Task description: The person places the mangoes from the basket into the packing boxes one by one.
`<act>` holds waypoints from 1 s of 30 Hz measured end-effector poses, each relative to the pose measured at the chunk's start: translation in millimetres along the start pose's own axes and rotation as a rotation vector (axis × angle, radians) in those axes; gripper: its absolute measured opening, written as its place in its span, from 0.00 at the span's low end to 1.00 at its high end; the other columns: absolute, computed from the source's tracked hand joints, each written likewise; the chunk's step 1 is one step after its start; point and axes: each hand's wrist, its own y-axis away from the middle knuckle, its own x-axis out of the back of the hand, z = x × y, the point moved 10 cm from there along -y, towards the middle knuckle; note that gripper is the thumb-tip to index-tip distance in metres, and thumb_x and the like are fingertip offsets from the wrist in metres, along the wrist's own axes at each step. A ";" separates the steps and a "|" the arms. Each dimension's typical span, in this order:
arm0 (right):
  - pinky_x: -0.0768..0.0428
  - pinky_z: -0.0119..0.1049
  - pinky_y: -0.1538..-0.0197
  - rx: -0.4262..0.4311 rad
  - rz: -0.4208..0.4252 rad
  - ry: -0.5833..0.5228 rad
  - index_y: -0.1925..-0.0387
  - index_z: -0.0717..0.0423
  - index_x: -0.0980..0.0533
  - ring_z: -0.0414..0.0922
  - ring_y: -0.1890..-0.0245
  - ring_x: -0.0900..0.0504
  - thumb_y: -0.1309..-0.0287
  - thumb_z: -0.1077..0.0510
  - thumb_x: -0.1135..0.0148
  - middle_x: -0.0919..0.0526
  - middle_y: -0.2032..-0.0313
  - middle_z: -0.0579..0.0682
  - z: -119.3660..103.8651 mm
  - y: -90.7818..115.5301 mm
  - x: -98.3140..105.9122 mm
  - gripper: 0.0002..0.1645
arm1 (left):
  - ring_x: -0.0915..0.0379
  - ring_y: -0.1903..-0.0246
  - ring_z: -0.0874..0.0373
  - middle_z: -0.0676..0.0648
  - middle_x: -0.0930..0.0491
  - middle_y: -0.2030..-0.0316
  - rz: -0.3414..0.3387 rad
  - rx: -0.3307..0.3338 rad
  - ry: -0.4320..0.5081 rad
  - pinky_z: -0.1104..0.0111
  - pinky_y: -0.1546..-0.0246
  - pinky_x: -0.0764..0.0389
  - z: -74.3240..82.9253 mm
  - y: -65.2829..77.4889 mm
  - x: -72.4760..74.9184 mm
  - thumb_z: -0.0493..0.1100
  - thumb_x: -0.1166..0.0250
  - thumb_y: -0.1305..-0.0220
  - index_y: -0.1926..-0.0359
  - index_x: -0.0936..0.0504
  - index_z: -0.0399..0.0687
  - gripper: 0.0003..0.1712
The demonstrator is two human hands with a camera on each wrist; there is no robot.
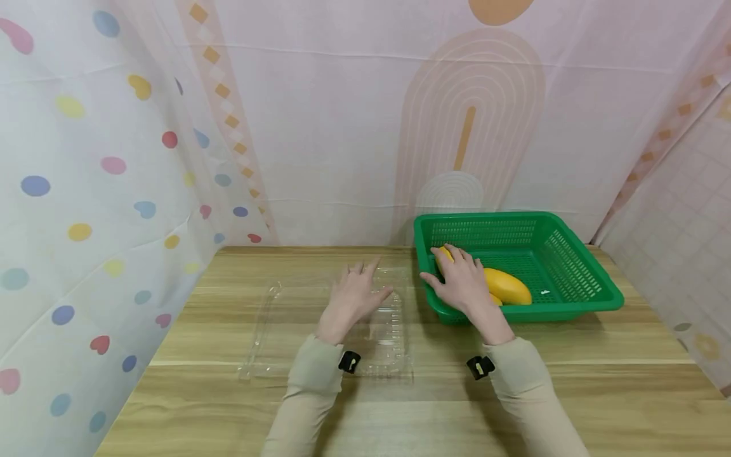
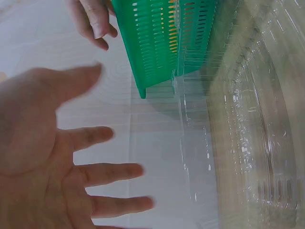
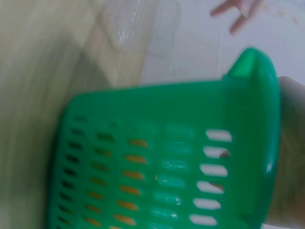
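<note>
My left hand (image 1: pixel 353 299) hovers over a clear plastic clamshell container (image 1: pixel 259 336), its fingers spread and holding nothing. In the left wrist view the palm (image 2: pixel 33 167) shows empty. Over at the green basket (image 1: pixel 525 310), my right hand (image 1: pixel 461 282) reaches across the left end, thumb spread apart and fingers over a yellow mango (image 1: pixel 443 256) that they partly cover. Another yellow mango (image 1: pixel 507 287) lies beside that hand, with a further yellow piece showing under the wrist. In the right wrist view the basket wall (image 3: pixel 143 107) hides most of this hand (image 3: pixel 290 157).
The basket stands at the back right of the wooden table (image 1: pixel 188 381), close to a patterned curtain (image 1: pixel 331 127) behind. A dotted curtain (image 1: pixel 85 266) hangs along the left side. A small white scrap (image 1: pixel 545 292) lies on the basket floor.
</note>
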 end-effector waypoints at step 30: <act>0.27 0.59 0.44 0.168 -0.641 0.230 0.36 0.57 0.33 0.63 0.41 0.28 0.35 0.48 0.44 0.27 0.40 0.65 91.8 -25.6 -10.2 0.30 | 0.27 0.77 0.56 0.43 0.21 0.74 -0.218 0.291 -0.210 0.65 0.74 0.21 -59.4 57.9 -18.7 0.31 0.42 0.45 0.77 0.25 0.40 0.06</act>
